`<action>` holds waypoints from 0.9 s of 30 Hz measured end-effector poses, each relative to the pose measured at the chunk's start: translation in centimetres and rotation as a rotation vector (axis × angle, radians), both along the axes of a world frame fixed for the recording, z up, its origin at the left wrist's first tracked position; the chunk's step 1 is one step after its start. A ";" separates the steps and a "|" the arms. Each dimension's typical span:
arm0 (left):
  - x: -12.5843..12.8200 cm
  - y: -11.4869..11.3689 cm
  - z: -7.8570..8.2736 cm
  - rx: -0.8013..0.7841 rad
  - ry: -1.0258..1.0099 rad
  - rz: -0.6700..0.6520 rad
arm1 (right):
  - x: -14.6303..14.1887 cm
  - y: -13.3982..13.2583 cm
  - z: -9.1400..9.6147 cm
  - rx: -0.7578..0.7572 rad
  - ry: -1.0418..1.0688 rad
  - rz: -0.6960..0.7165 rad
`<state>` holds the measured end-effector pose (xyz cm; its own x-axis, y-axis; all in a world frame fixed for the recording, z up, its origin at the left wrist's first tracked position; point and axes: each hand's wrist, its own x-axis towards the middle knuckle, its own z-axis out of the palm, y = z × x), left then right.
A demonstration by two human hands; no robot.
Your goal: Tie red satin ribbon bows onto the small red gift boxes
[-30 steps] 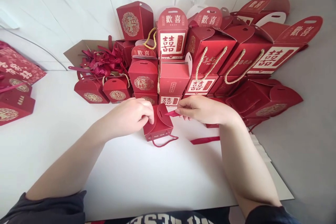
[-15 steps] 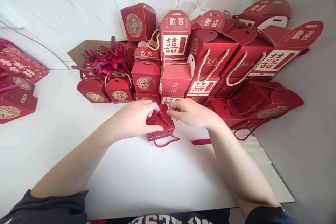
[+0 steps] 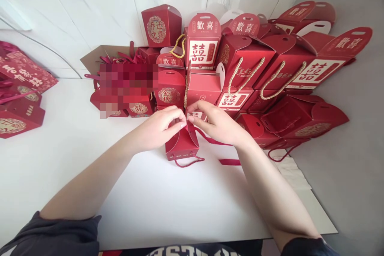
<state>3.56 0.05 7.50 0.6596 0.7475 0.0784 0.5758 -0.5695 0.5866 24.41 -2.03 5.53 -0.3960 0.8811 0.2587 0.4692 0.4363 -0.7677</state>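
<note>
A small red gift box (image 3: pixel 181 146) with a red cord handle stands on the white table (image 3: pixel 156 204) in front of me. My left hand (image 3: pixel 160 128) pinches the box's top flaps from the left. My right hand (image 3: pixel 214 122) pinches the flaps from the right, fingers closed at the top. A red ribbon (image 3: pixel 214 139) trails from under my right hand toward another strip of ribbon (image 3: pixel 229 162) lying on the table.
A large heap of red gift boxes (image 3: pixel 240 68) with gold rope handles fills the back and right. More red boxes (image 3: pixel 18 100) lie at the far left. A cardboard box (image 3: pixel 93 58) with red ribbons stands behind. White marble wall behind, grey floor (image 3: pixel 354 160) to the right.
My right hand carried the ribbon end in from the right to the box top. Both hands now meet at the flaps, which stand pinched upright.
</note>
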 end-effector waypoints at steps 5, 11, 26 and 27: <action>-0.4 -0.7 1.0 0.155 -0.167 0.085 | -0.2 0.2 -0.4 -0.208 0.391 0.240; -1.4 -1.5 0.6 0.060 0.273 0.131 | -0.1 0.0 -0.2 -0.223 0.541 0.178; -2.5 1.0 0.5 -0.287 0.239 0.084 | -1.4 1.0 -2.6 -0.334 0.283 0.142; -2.5 1.0 0.5 -0.280 0.251 0.083 | -1.5 1.0 -2.7 -0.342 0.290 0.150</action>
<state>1.09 1.02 8.00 0.5684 0.7690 -0.2925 0.7588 -0.3525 0.5477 22.87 -0.99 2.79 -0.4793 0.8738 0.0822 0.1650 0.1817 -0.9694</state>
